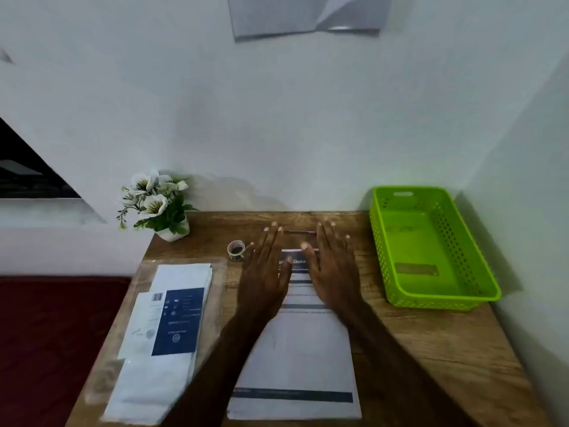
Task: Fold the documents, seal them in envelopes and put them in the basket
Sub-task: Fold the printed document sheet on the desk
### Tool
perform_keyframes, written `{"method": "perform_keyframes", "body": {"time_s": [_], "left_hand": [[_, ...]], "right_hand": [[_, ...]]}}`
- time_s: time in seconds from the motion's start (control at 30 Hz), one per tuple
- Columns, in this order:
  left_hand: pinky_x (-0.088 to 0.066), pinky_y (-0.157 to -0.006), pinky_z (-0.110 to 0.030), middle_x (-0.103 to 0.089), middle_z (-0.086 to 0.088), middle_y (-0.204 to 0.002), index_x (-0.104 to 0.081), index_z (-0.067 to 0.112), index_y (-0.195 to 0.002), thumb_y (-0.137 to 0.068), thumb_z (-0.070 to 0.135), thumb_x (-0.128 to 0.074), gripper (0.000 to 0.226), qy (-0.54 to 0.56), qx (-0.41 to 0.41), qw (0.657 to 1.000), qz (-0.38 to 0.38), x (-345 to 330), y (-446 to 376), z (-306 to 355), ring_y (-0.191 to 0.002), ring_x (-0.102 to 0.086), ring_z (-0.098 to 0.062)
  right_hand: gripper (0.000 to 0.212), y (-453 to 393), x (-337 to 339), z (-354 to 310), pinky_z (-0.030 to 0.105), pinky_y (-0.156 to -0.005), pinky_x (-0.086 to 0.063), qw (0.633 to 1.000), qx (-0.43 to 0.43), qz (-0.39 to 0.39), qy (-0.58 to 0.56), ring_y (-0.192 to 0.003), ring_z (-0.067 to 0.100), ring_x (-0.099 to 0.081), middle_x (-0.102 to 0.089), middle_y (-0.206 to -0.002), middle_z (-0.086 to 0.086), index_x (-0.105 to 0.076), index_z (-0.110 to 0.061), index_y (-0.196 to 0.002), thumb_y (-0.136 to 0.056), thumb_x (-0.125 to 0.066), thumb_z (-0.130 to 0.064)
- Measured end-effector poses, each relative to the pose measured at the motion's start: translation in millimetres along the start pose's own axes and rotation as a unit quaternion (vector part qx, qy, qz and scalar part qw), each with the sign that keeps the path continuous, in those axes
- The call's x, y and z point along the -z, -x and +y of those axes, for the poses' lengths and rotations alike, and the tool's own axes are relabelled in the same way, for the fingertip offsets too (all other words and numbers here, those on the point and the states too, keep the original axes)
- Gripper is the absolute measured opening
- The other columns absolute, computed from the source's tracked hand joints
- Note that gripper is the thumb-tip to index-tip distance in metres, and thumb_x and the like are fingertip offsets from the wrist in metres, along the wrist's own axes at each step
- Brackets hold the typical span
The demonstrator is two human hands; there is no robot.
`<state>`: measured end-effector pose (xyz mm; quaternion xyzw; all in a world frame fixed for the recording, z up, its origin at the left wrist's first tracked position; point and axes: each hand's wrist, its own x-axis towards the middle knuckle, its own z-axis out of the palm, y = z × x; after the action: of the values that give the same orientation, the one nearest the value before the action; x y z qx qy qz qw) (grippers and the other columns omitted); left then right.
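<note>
Document (295, 349): a printed sheet with dark header bands, lying flat on the wooden table (431, 349), long side running away from the person; its near edge sits close to the table's front, its far end is under the two hands.
Left hand (264, 272): palm down on the far left part of the sheet, fingers straight and spread, gripping nothing; fingertips reach past the paper's far edge onto the wood.
Right hand (332, 266): palm down on the far right part of the sheet, fingers likewise flat and spread, pressing and not grasping; thumb lies near the printed title.
Far edge of sheet: motion blur there; whether it is lifted or flat cannot be told.
Envelopes (166, 331): a loose pile of white pieces, one with a dark blue panel and a barcode, resting on a clear plastic sleeve just left of the document.
Tape roll (236, 250): small, standing on the table beside the left hand's little finger.
Basket (455, 291): bright green perforated plastic, at the table's right rear corner, apart from the sheet; a faint label shows on its floor.
Flower pot (171, 231): white pot with white artificial blooms, at the left rear corner against the wall.
Wall (308, 118): pale, with a grey paper fixed high up.
</note>
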<state>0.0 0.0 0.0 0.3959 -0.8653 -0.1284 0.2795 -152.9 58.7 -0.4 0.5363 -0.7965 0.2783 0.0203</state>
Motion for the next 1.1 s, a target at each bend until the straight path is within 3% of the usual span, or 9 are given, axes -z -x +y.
{"method": "perform_keyframes", "body": {"time_s": [0.17,0.33,0.47,0.63,0.8,0.93,1.1], "left_hand": [[-0.014,-0.128,-0.042,-0.016,0.004,-0.17,-0.021,0.02,-0.163,-0.105,0.049,-0.031,0.065,-0.024,0.048,0.996,-0.07,-16.2,37.1,-15.3,-0.158,-0.008,-0.009],[-0.011,-0.129,-0.045,-0.016,0.004,-0.171,-0.023,0.02,-0.162,-0.104,0.054,-0.025,0.068,-0.052,0.047,0.992,-0.102,-23.2,53.1,-22.8,-0.158,-0.005,-0.01],[-0.009,-0.128,-0.046,-0.015,0.003,-0.171,-0.024,0.019,-0.162,-0.103,0.056,-0.023,0.069,-0.071,0.047,0.99,-0.111,-22.2,50.9,-21.9,-0.158,-0.004,-0.011],[-0.008,-0.129,-0.046,-0.013,0.003,-0.171,-0.022,0.02,-0.163,-0.103,0.058,-0.022,0.071,-0.095,0.053,0.986,-0.124,-28.0,53.2,-19.9,-0.158,-0.003,-0.011],[-0.009,-0.129,-0.046,-0.016,0.002,-0.171,-0.024,0.019,-0.162,-0.103,0.059,-0.02,0.072,-0.09,0.054,0.988,-0.117,-27.0,53.9,-19.4,-0.158,-0.006,-0.013],[-0.006,-0.129,-0.044,-0.016,0.002,-0.171,-0.024,0.019,-0.162,-0.103,0.059,-0.021,0.072,-0.091,0.056,0.988,-0.115,-27.8,53.4,-19.8,-0.158,-0.006,-0.012],[-0.009,-0.128,-0.049,-0.018,0.003,-0.17,-0.028,0.021,-0.161,-0.103,0.056,-0.027,0.068,-0.082,0.042,0.99,-0.104,-26.1,52.6,-20.9,-0.158,-0.009,-0.013]], "right_hand": [[0.074,46.3,-18.0,19.4,0.051,-0.123,-0.027,0.998,-0.011,-0.04,0.039,-0.152,0.028,-0.034,-0.036,-0.163,0.011,-0.044,-0.006,-0.153,-0.106,-0.019,-0.057],[0.071,50.0,-19.0,27.5,0.049,-0.124,-0.025,0.998,-0.005,-0.041,0.042,-0.153,0.026,-0.03,-0.032,-0.165,0.01,-0.04,-0.007,-0.155,-0.104,-0.03,-0.056],[0.081,39.6,-12.6,40.0,0.048,-0.123,-0.029,0.999,-0.015,-0.045,0.005,-0.155,0.026,-0.024,-0.024,-0.169,0.009,-0.029,-0.01,-0.16,-0.098,-0.042,-0.06],[0.089,18.5,-11.8,53.9,0.046,-0.125,-0.023,0.996,-0.014,-0.089,0.016,-0.157,0.022,-0.018,-0.019,-0.17,0.005,-0.029,-0.014,-0.161,-0.092,-0.057,-0.063],[0.093,3.0,-8.7,56.1,0.046,-0.126,-0.019,0.993,0.002,-0.116,0.014,-0.157,0.02,-0.018,-0.021,-0.17,0.001,-0.038,-0.019,-0.158,-0.086,-0.043,-0.078],[0.09,-2.6,-7.4,56.6,0.045,-0.128,-0.013,0.99,0.006,-0.142,0.024,-0.158,0.02,-0.014,-0.014,-0.172,-0.001,-0.032,-0.025,-0.16,-0.087,-0.042,-0.076],[0.084,-4.5,-10.6,59.2,0.046,-0.127,-0.015,0.991,0.027,-0.13,0.033,-0.157,0.021,-0.018,-0.018,-0.171,-0.001,-0.031,-0.028,-0.16,-0.091,-0.044,-0.073]]}}
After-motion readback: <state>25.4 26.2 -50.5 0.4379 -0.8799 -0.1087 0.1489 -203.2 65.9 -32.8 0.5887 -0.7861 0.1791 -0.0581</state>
